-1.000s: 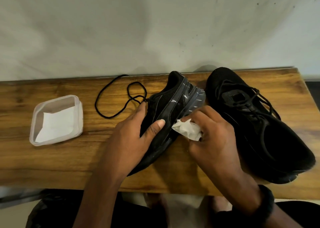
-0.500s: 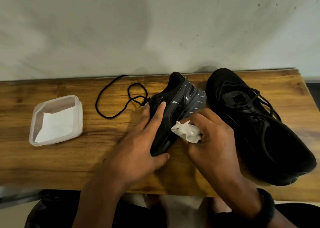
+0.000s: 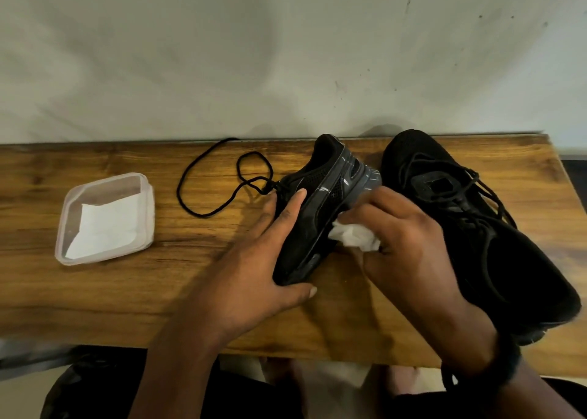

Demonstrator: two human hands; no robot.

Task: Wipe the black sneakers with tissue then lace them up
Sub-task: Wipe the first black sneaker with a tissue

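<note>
Pale, scuffed wall runs behind the wooden tabletop I am leaning over. Far to my left sits a clear plastic container with a folded white tissue lying inside it. Next comes a loose black lace, looping over the wood and running into the sneaker that I hold. My left hand grips this black sneaker: the fingers lie along its upper and the thumb hooks round the end nearest me. It is tipped on its side, with its heel towards the wall and its grey-edged sole facing right. My right hand is curled round a crumpled tissue and presses the wad against the sneaker's side, just above the sole. A dark band circles that wrist. Farthest right, the second black sneaker stands upright on the tabletop with its laces threaded, toe towards the wall. It sits just beside the tipped one; I cannot tell whether they touch.
</note>
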